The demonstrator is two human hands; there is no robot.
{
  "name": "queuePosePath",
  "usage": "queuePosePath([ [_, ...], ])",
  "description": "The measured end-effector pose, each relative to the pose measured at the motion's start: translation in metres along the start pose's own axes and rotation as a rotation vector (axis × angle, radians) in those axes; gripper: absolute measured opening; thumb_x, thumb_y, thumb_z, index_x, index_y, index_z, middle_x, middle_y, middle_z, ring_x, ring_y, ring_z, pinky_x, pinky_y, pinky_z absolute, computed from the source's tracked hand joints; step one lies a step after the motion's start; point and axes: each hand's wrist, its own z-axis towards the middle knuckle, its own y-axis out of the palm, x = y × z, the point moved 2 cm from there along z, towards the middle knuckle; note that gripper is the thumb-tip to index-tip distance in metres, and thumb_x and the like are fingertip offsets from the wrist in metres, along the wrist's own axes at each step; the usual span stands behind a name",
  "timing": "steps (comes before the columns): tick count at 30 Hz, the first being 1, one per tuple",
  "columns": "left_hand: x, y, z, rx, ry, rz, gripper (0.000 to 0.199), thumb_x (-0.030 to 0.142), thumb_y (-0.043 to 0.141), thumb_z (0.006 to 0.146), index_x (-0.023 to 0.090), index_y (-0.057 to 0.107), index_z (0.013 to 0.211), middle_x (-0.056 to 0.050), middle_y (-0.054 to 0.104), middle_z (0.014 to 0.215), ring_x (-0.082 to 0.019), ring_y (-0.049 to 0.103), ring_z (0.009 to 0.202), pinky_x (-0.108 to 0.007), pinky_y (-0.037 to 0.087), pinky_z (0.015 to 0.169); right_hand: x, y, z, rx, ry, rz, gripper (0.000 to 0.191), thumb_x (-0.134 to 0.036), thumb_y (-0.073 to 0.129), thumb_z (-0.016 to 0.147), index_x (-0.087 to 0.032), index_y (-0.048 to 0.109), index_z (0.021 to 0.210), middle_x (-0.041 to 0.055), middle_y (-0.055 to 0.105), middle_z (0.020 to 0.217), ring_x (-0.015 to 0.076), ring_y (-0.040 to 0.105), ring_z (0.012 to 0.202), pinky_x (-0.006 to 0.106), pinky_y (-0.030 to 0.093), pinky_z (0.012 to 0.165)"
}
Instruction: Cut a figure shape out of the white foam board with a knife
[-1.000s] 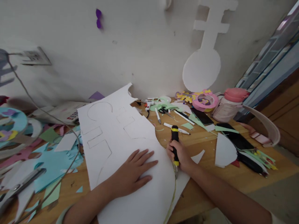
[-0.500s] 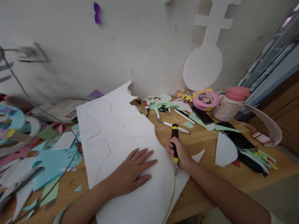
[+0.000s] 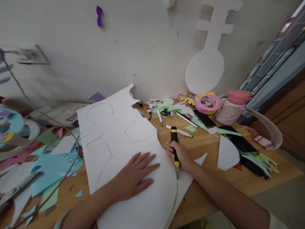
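A large white foam board (image 3: 140, 203) with pencil outlines of a rounded, stepped shape lies across the wooden table. My left hand (image 3: 137, 173) rests flat on it, fingers spread. My right hand (image 3: 179, 153) is wrapped around a black and yellow utility knife (image 3: 174, 143), held upright with its blade pointing down. The blade tip meets the board at its curved right side, at the top of a yellowish curved line. Right of that line, a white offcut strip (image 3: 185, 184) reaches up to a point beside my right wrist.
On the left lie scissors (image 3: 21, 187), blue paper (image 3: 51, 175) and a cable (image 3: 58, 122). Behind are markers (image 3: 179, 131), a glue gun (image 3: 150, 107) and a pink tape roll (image 3: 208, 104). To the right are two phones (image 3: 240, 140) and a pink-lidded bottle (image 3: 231, 109). A white cutout (image 3: 205, 70) leans against the wall.
My right hand and the knife have shifted slightly left, with the blade still at the curve. My left hand stays flat in place. The view has turned a little.
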Motion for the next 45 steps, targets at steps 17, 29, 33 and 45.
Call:
queuePosePath([
  [17, -0.0005, 0.002, -0.001, 0.001, 0.001, 0.007, 0.049, 0.046, 0.042, 0.102, 0.037, 0.039, 0.15, -0.003, 0.032, 0.161, -0.029, 0.03, 0.148, -0.057, 0.027, 0.118, 0.0002, -0.0041, 0.0056, 0.017, 0.065, 0.063, 0.02, -0.031, 0.055, 0.058, -0.025, 0.039, 0.067, -0.0124, 0.038, 0.042, 0.0055, 0.031, 0.032, 0.018, 0.021, 0.031],
  [29, 0.0007, -0.0009, 0.0004, 0.037, 0.009, -0.014, 0.048, 0.045, 0.045, 0.101, 0.035, 0.044, 0.147, -0.004, 0.035, 0.16, -0.029, 0.033, 0.146, -0.054, 0.027, 0.119, 0.0002, -0.0034, 0.0054, 0.016, 0.037, 0.049, 0.023, -0.032, 0.056, 0.057, -0.026, 0.038, 0.071, -0.0132, 0.039, 0.045, 0.0054, 0.03, 0.033, 0.018, 0.023, 0.031],
  [33, 0.0001, -0.0002, 0.0, 0.031, 0.009, -0.013, 0.048, 0.046, 0.044, 0.101, 0.035, 0.043, 0.148, -0.004, 0.035, 0.16, -0.03, 0.033, 0.146, -0.055, 0.027, 0.118, 0.0001, -0.0032, 0.0048, 0.023, 0.019, 0.015, 0.022, -0.032, 0.056, 0.058, -0.025, 0.039, 0.07, -0.013, 0.039, 0.045, 0.0057, 0.032, 0.032, 0.018, 0.023, 0.031],
  [45, 0.0013, -0.0023, 0.0003, 0.006, -0.006, -0.016, 0.049, 0.046, 0.044, 0.101, 0.035, 0.042, 0.148, -0.004, 0.032, 0.161, -0.03, 0.03, 0.147, -0.056, 0.026, 0.119, 0.0055, -0.0042, 0.0048, 0.039, -0.056, -0.059, 0.021, -0.027, 0.06, 0.061, -0.026, 0.04, 0.066, -0.0107, 0.043, 0.037, 0.0079, 0.034, 0.031, 0.02, 0.022, 0.032],
])
